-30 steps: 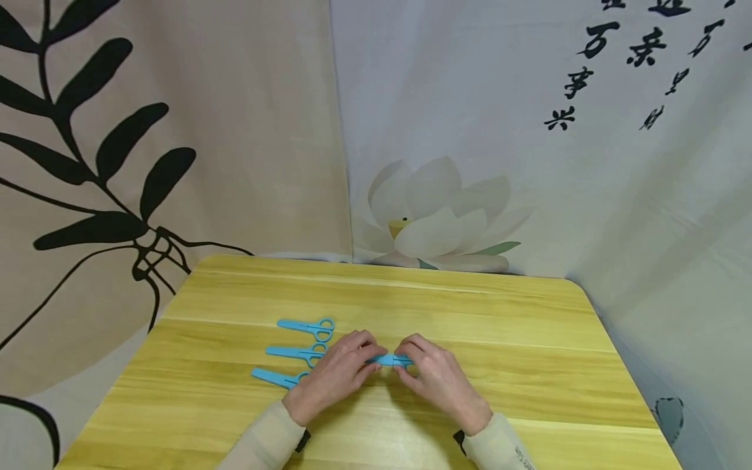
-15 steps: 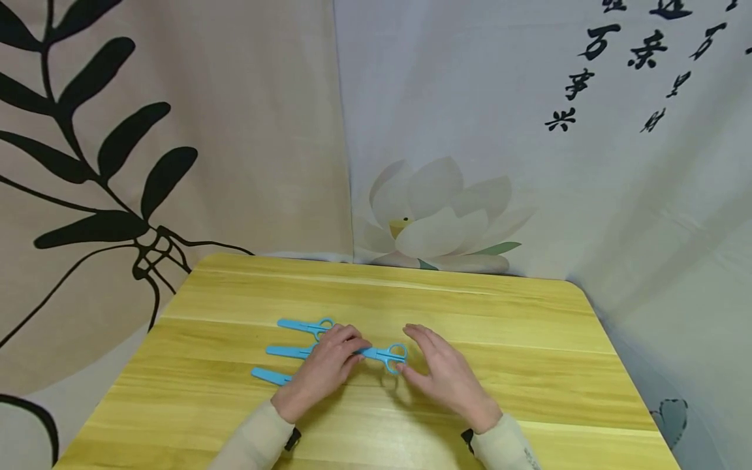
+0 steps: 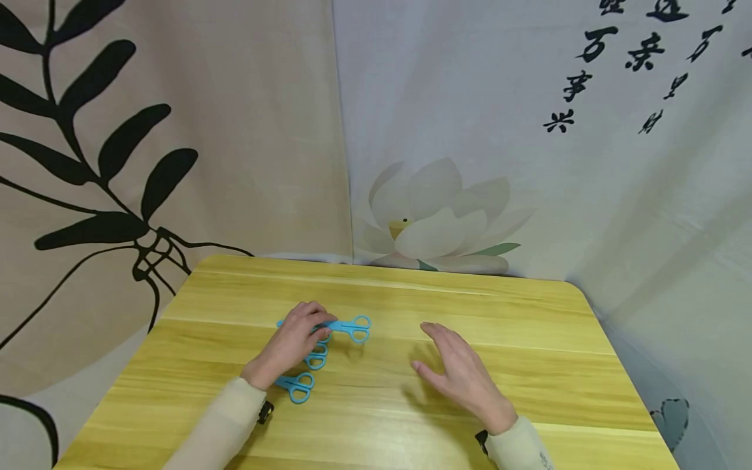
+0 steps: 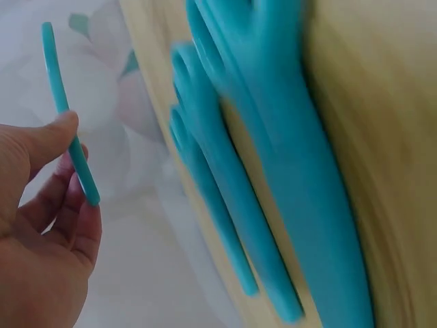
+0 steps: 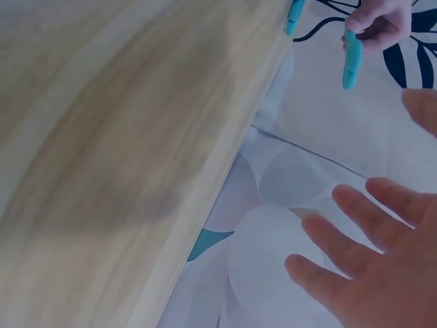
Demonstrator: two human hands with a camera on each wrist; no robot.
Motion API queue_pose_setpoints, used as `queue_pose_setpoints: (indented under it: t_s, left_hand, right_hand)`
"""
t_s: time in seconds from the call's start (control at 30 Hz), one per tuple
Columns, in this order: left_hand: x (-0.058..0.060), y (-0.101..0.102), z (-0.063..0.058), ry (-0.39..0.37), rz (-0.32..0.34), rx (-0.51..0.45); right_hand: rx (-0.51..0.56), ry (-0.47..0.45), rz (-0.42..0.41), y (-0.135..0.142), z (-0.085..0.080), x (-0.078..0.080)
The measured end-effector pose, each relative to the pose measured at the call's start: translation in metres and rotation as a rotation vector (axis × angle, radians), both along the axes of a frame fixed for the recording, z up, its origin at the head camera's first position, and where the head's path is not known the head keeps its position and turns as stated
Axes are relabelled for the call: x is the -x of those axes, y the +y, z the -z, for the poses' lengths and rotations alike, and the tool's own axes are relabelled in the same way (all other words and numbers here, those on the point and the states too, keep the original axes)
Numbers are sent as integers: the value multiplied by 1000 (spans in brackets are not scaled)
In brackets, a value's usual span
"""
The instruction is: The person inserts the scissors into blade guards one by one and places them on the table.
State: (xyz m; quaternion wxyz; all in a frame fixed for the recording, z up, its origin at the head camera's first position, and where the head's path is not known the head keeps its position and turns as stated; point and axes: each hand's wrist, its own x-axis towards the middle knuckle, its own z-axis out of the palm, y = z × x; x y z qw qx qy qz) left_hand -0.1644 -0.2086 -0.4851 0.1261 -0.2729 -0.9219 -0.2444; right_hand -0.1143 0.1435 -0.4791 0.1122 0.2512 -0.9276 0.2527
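My left hand (image 3: 294, 339) pinches a pair of blue scissors (image 3: 355, 328) between thumb and fingers, the handle loops pointing right. The left wrist view shows these held scissors (image 4: 58, 75) edge-on, raised off the table. Below the hand lie three more pairs of blue scissors in a column; the nearest pair (image 3: 297, 386) and the middle pair (image 3: 316, 358) show their loops, while the hand covers most of the far pair. In the left wrist view, the closest lying pair (image 4: 293, 157) looms large. My right hand (image 3: 464, 375) hovers over the table with fingers spread, holding nothing.
The wooden table (image 3: 470, 307) has rounded far corners. Behind it hangs a curtain (image 3: 264, 130) printed with dark leaves, a pale lotus and black characters. Dark straps show at both sleeve cuffs.
Both hands were on the scissors at first; the right hand let go and drew back to the right. The left hand carried the scissors left and away, over the far lying pair.
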Motion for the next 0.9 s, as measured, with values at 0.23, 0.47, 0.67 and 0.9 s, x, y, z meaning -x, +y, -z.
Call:
queue_pose_setpoints:
  t_s: [0.23, 0.47, 0.67, 0.9]
  left_hand:
    - [23, -27, 7, -84, -25, -2]
    - [41, -44, 14, -116, -49, 5]
    - [56, -55, 21, -156, -56, 16]
    - [73, -61, 28, -218, -72, 33]
  right_hand:
    - [-3, 27, -10, 0, 3, -1]
    - [-16, 44, -16, 1, 3, -2]
    - [-11, 62, -25, 0, 5, -2]
    - [-20, 66, -23, 0, 5, -2]
